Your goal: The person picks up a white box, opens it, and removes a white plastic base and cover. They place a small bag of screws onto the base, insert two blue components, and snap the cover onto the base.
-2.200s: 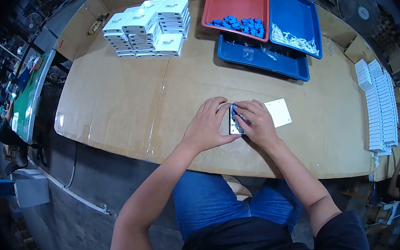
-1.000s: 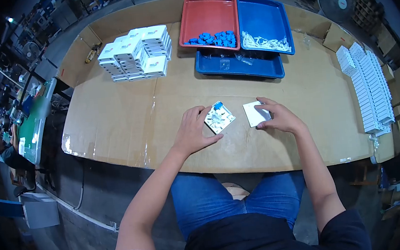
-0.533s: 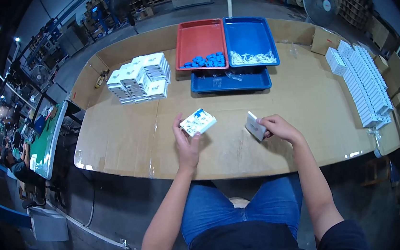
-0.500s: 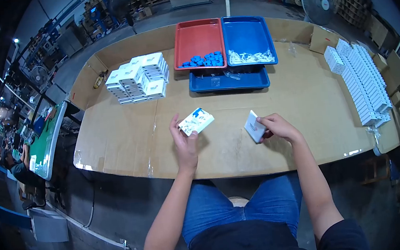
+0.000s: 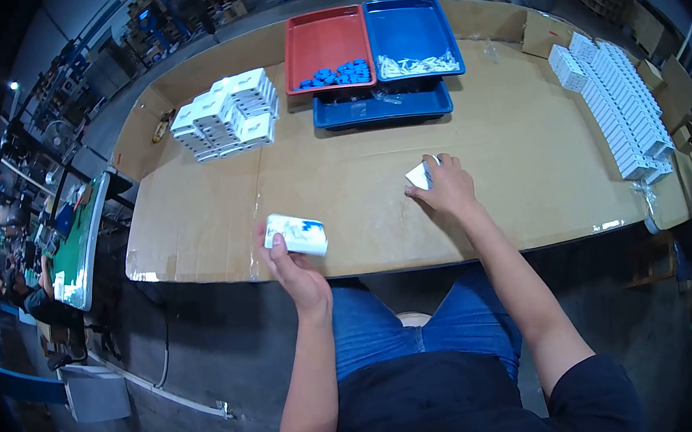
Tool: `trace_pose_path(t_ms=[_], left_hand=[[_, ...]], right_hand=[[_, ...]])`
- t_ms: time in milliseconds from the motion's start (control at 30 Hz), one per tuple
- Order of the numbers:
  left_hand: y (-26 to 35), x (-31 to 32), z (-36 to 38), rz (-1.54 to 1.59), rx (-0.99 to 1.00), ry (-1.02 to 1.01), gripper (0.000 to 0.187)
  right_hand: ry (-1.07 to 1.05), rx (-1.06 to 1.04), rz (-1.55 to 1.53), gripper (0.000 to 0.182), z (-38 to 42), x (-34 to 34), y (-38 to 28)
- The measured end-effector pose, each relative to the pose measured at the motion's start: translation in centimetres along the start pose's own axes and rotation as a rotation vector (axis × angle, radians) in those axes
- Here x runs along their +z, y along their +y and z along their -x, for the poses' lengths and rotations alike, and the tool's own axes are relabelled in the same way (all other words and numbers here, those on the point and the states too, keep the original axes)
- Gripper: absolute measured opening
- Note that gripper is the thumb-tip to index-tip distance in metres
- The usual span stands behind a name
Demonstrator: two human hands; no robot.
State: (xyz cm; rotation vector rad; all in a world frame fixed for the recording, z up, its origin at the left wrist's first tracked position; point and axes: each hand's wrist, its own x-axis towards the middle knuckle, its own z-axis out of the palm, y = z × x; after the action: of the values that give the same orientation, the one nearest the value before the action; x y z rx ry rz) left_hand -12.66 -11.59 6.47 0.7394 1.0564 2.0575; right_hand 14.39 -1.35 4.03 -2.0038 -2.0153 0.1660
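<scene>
My left hand (image 5: 291, 269) holds a white open box (image 5: 296, 235) with blue and white contents showing, thumb on its near side, above the front edge of the cardboard-covered table (image 5: 344, 191). Farther right and a little forward, my right hand (image 5: 446, 187) has its fingers bent over a white flat piece (image 5: 419, 177), which lies at or just above the table surface. Most of that piece is hidden beneath the fingers. The two hands are well apart.
White boxes (image 5: 216, 116) are stacked at the back left. A red tray (image 5: 326, 47) of blue parts and a blue tray (image 5: 412, 35) of white parts stand over another blue tray (image 5: 381, 108). Rows of small white boxes (image 5: 615, 107) line the right. A co-worker (image 5: 33, 292) is far left.
My left hand has moved left and nearer my body with the open box, tilting it. My right hand has moved forward and turned palm down over the white piece. The view has shifted slightly.
</scene>
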Motion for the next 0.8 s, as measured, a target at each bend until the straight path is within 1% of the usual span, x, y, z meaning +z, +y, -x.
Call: trace_pose_path(t_ms=[33,67,100,133,167,200,233,267,300,367,400,467,533,600,633,667,700,733,800], left_hand=[[0.3,0.1,0.2,0.164,-0.157,0.008,0.056],[0.4,0.4,0.2,0.334,-0.310,0.010,0.054],[0.1,0.5,0.3,0.356,-0.412,0.043,0.062],[0.3,0.5,0.8,0.360,-0.399,0.058,0.062],[0.5,1.0,1.1,0.430,-0.529,-0.056,0.065],[0.6,1.4,1.4,0.493,-0.663,-0.178,0.068],[0.6,1.6,1.5,0.526,-0.760,-0.201,0.075],[0.6,2.1,1.7,0.523,-0.755,-0.209,0.075],[1.0,2.7,2.1,0.503,-0.821,-0.238,0.075],[0.9,4.1,2.1,0.488,-0.930,-0.306,0.075],[0.9,4.9,2.0,0.481,-0.933,-0.329,0.075],[1.2,6.3,2.1,0.519,-1.116,-0.303,0.073],[0.8,7.2,2.2,0.500,-1.160,-0.309,0.074],[-0.1,7.8,2.3,0.489,-1.229,-0.346,0.077],[-0.6,7.9,2.5,0.490,-1.247,-0.338,0.077],[-0.9,8.2,2.6,0.504,-1.269,-0.350,0.076],[-1.1,8.4,2.9,0.520,-1.290,-0.362,0.076],[-1.1,8.8,3.1,0.522,-1.302,-0.357,0.076],[-1.0,9.2,3.6,0.541,-1.283,-0.354,0.073]], right_hand=[[-0.017,0.006,-0.011,0.068,0.1,0.6,-0.2],[-0.028,0.011,-0.019,0.069,0.0,1.1,-0.3],[-0.032,-0.004,-0.018,0.069,0.3,1.9,-0.1],[0.098,-0.048,-0.059,0.068,0.4,2.6,0.2],[0.237,-0.091,-0.101,0.066,0.1,2.9,0.6],[0.242,-0.100,-0.101,0.066,0.2,2.2,0.6],[0.139,-0.090,-0.500,0.063,0.5,0.9,0.3],[0.032,-0.078,-0.900,0.061,0.9,-0.5,0.1],[0.043,-0.077,-0.912,0.061,1.5,-1.9,-0.4],[-0.144,-0.090,-1.492,0.058,2.1,-5.1,-0.8],[-0.119,-0.091,-1.498,0.058,2.2,-6.5,-0.8],[-0.240,-0.152,-1.714,0.058,2.6,-8.5,-1.1],[-0.254,-0.120,-1.726,0.059,2.8,-9.0,-1.5],[-0.310,-0.133,-1.637,0.056,2.7,-8.7,-1.3],[-0.308,-0.175,-1.569,0.052,2.7,-8.6,-1.2],[-0.313,-0.156,-1.568,0.052,2.6,-8.3,-1.1],[-0.328,-0.189,-1.522,0.050,2.7,-8.0,-1.1],[-0.340,-0.227,-1.474,0.048,2.6,-7.8,-1.1],[-0.371,-0.211,-1.476,0.047,2.6,-7.7,-1.0]])
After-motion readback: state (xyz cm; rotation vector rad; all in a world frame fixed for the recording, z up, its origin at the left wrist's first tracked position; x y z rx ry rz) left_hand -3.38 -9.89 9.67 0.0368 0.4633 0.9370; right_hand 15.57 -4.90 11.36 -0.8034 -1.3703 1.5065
